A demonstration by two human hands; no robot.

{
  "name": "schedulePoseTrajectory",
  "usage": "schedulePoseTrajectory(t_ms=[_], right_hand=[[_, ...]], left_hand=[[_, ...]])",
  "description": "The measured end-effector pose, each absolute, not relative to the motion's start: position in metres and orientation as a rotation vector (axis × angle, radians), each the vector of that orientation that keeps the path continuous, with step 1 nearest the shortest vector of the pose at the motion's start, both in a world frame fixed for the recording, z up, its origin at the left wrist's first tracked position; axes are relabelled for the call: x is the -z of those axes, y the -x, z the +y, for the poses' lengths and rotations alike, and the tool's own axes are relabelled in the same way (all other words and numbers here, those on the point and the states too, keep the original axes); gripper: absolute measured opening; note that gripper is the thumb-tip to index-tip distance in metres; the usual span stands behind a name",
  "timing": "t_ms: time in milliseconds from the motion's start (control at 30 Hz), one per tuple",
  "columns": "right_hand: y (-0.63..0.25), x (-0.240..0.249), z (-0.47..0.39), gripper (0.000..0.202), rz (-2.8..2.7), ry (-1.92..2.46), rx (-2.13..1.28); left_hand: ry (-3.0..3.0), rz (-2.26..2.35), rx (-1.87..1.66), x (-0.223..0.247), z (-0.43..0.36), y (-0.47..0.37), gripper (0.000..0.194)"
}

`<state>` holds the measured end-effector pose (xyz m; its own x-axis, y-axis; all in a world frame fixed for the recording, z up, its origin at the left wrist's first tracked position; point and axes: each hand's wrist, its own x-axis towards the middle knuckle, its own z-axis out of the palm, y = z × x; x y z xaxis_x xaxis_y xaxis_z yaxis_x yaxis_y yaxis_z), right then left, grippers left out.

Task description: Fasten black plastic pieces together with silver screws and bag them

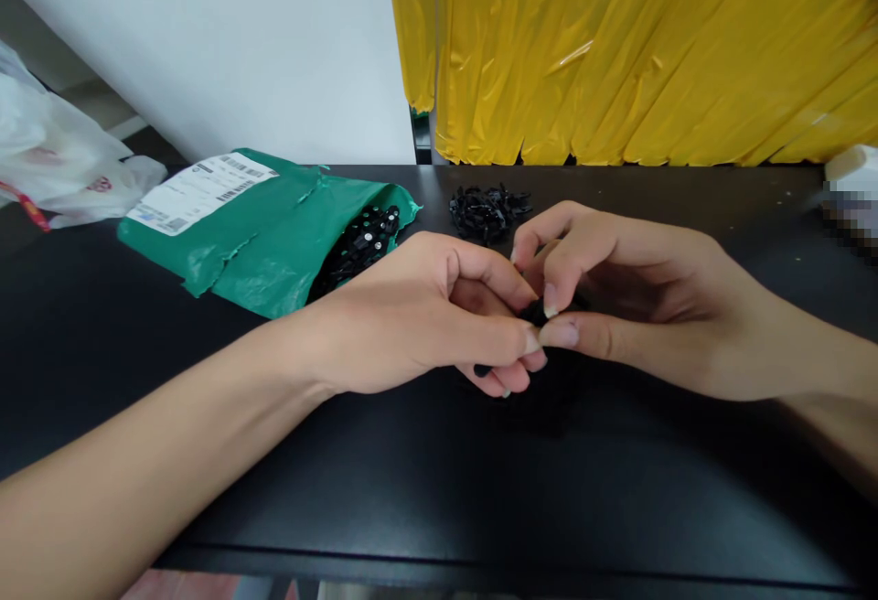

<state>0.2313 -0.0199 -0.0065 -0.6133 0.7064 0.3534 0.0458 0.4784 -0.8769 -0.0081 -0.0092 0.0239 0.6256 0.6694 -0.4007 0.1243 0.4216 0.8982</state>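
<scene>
The left hand and the right hand met above the black table, with the small black piece between their fingertips. Each grip was closed in a pinch on that piece, thumb against fingers, and the fingers hid most of its shape. Behind the hands, a loose pile of black pieces lay on the table. To the left, the green mailing bag lay on its side, its torn mouth turned towards the hands, with more black parts showing inside, some dotted with pale round spots. A white shipping label was stuck on the bag; it carried dark bars like a barcode and lines of print too small to read. At the far left, a white plastic bag bore red lettering, creased and too blurred to make out. Yellow plastic sheeting hung behind the table, beside a plain white panel.
</scene>
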Motion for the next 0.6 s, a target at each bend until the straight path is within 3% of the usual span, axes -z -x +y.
schedulePoseTrajectory(t_ms=[100,267,433,600], right_hand=[[-0.2318,0.0067,-0.0199,0.034,-2.021,0.584,-1.145],[-0.23,0.006,-0.019,0.015,-2.031,0.635,-1.056],[-0.2307,0.0068,-0.0195,0.029,-1.995,0.579,-1.169],[-0.23,0.0038,-0.0198,0.013,-2.048,0.624,-1.046]], left_hand=[[-1.136,0.802,-0.357,-0.0231,-0.0047,0.0095,0.023],[-1.149,0.791,-0.353,-0.0228,-0.0022,0.0095,0.019],[-1.117,0.828,-0.372,-0.0231,-0.005,0.0089,0.024],[-1.154,0.798,-0.357,-0.0234,-0.0035,0.0098,0.019]])
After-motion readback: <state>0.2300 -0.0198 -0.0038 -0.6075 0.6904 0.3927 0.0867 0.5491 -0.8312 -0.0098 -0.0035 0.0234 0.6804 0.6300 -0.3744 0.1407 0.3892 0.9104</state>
